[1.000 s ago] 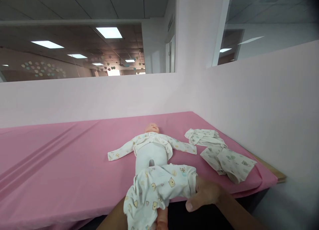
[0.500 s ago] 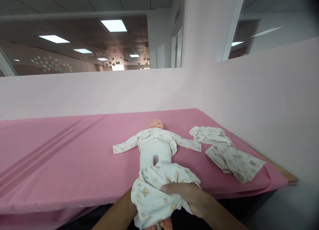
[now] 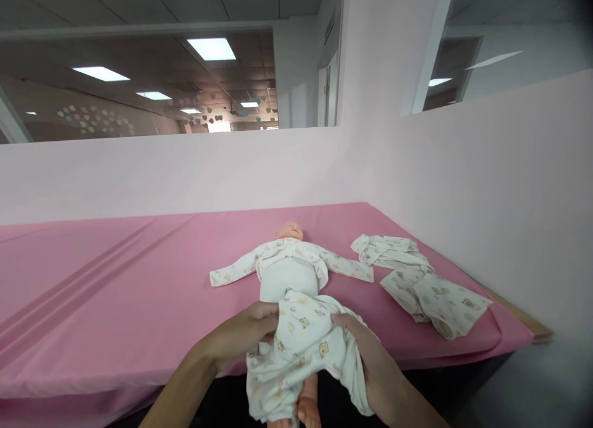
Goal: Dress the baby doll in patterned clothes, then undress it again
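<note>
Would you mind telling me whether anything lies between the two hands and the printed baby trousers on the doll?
Nothing visible does. The left hand and the right hand both already grip the printed trousers at either side, over the doll's legs. The spare clothes lie apart to the right on the pink sheet.

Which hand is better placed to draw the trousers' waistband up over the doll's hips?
Left hand, probably: it grips the trousers at the waistband by the doll; right hand holds lower.
</note>
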The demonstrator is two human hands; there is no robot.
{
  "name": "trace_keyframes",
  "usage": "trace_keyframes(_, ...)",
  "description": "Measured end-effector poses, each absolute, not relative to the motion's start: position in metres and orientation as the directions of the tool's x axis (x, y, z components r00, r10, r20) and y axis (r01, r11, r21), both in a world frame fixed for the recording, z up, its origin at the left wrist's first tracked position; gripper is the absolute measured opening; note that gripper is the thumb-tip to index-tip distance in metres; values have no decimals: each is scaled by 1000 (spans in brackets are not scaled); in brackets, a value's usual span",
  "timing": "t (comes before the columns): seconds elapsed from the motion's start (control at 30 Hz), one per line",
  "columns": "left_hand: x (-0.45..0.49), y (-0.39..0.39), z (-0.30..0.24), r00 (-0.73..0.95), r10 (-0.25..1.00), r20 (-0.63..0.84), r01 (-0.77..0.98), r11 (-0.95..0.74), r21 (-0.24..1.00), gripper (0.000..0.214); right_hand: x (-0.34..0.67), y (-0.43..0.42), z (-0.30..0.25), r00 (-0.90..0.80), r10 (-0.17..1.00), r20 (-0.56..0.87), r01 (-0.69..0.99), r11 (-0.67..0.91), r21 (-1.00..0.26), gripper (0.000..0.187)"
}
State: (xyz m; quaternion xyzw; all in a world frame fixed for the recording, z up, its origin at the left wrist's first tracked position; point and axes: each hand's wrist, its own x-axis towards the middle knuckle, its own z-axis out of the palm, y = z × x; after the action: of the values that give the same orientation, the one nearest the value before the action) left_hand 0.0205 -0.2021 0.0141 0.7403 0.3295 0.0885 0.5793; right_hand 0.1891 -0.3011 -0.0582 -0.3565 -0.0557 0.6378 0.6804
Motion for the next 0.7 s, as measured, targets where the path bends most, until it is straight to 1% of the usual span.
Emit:
trace_keyframes(0.07,15,-210,18,735,643,-215,361,-101,927,24,178,-306,-53,85,933,-351,-830,-129,-543,36)
trace_keyframes(0.1,15,-216,18,708,683,-179,373,-146,916,22,171,-307,-50,17,945,-327,-826,-171,-537,38)
trace_keyframes(0.17,17,-229,17,682,728,-63,433,-334,837,18,159,-308,-46,-116,945,-307,-818,-266,-510,43)
trace_keyframes(0.2,18,-235,16,698,716,0,449,-437,779,17,154,-307,-44,-157,937,-313,-817,-301,-492,45)
trace_keyframes(0.27,20,-244,16,750,652,110,424,-602,677,16,146,-305,-44,-151,929,-339,-831,-305,-465,44)
trace_keyframes(0.3,20,-246,16,768,623,147,401,-647,649,16,144,-303,-44,-122,931,-344,-841,-281,-462,42)
trace_keyframes(0.4,19,-234,18,764,616,189,383,-670,636,19,142,-302,-46,-25,947,-319,-868,-179,-464,33)
trace_keyframes(0.43,20,-226,18,751,630,199,399,-672,623,20,142,-302,-48,-12,947,-321,-874,-166,-456,30)
trace_keyframes(0.5,27,-204,16,742,631,226,429,-707,562,23,142,-304,-52,-6,937,-348,-879,-171,-445,29)
trace_keyframes(0.53,32,-194,14,760,606,234,427,-738,522,24,141,-305,-55,-5,933,-361,-876,-179,-449,30)
trace_keyframes(0.6,46,-176,8,832,511,219,389,-816,427,27,139,-306,-61,-20,937,-350,-873,-187,-450,33)
trace_keyframes(0.63,54,-170,5,873,450,186,366,-858,360,28,138,-306,-64,-42,945,-325,-876,-191,-443,34)
trace_keyframes(0.7,68,-165,0,936,335,104,313,-932,184,33,136,-306,-70,-102,955,-277,-892,-211,-399,32)
